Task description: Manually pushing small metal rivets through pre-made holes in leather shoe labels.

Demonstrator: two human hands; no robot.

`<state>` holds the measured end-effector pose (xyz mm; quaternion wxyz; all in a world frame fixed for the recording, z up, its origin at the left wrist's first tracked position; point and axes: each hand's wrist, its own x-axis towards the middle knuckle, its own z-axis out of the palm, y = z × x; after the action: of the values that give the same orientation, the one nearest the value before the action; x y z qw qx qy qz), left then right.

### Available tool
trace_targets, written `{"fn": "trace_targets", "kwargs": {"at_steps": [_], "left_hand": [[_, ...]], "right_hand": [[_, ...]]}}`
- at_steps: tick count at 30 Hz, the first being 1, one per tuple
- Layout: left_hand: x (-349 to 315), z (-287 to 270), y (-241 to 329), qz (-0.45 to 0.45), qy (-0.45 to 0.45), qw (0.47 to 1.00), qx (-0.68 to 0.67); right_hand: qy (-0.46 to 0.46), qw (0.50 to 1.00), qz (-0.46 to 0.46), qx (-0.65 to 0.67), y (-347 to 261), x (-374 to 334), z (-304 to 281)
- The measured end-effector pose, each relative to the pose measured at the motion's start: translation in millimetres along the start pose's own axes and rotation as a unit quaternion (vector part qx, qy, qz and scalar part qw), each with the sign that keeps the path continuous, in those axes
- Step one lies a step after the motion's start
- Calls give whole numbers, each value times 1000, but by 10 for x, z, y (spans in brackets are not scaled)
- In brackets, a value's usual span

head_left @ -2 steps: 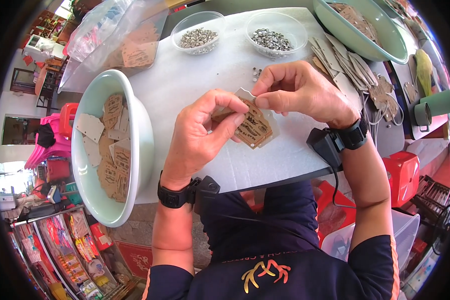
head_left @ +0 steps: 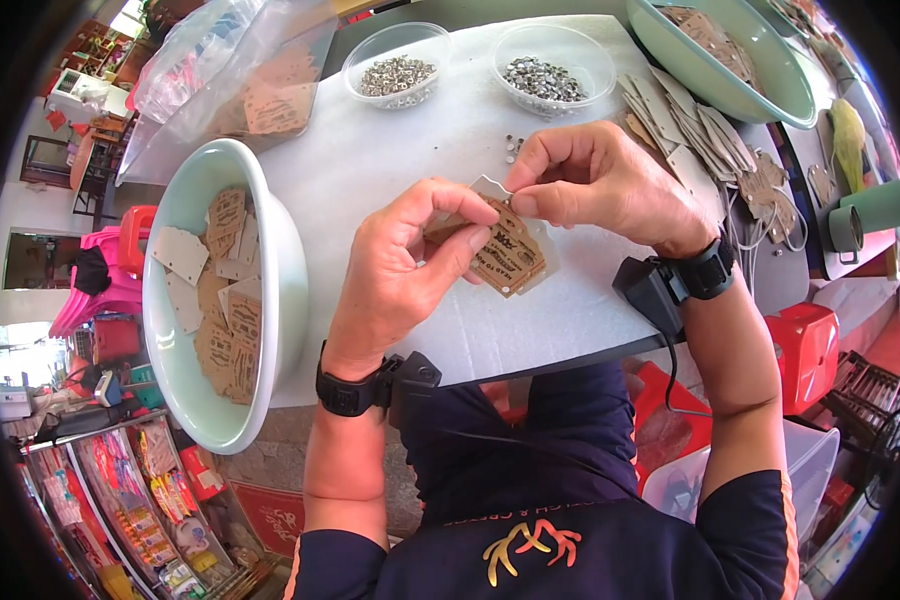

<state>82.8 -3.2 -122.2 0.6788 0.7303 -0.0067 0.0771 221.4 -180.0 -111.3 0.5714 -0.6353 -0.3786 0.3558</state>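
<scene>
My left hand [head_left: 400, 265] pinches a small stack of cardboard tags [head_left: 510, 258] between thumb and forefinger, above the white table cover. The tags are brown with dark print; a pale grey one shows at the back edge. At the upper corner of that stack, my right hand [head_left: 595, 190] has thumb and forefinger closed together, touching the tags. Any small piece between those fingertips is hidden. Just beyond the right hand lie a few loose metal studs [head_left: 512, 146]. Two clear plastic bowls stand farther back, one with shiny metal rings [head_left: 395, 76], the other with metal caps [head_left: 542, 80].
On the left stands a pale green basin [head_left: 288, 300] with brown and grey tags. A clear plastic bag [head_left: 240, 60] lies behind it. Grey cards [head_left: 685, 130] are piled at right, below another green basin [head_left: 790, 95]. A green mug [head_left: 875, 208] stands far right.
</scene>
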Motion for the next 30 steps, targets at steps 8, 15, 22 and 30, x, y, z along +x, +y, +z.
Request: {"fn": "trace_targets", "kwargs": {"at_steps": [8, 15, 22, 30], "left_hand": [[36, 4, 20, -18, 17, 997, -73], [80, -17, 39, -51, 87, 994, -42], [55, -31, 11, 16, 160, 987, 2], [66, -102, -44, 137, 84, 981, 110]], "right_hand": [[3, 999, 22, 29, -29, -3, -9], [50, 988, 66, 131, -21, 10, 0], [102, 978, 75, 165, 49, 54, 3], [80, 990, 50, 106, 30, 34, 41]]}}
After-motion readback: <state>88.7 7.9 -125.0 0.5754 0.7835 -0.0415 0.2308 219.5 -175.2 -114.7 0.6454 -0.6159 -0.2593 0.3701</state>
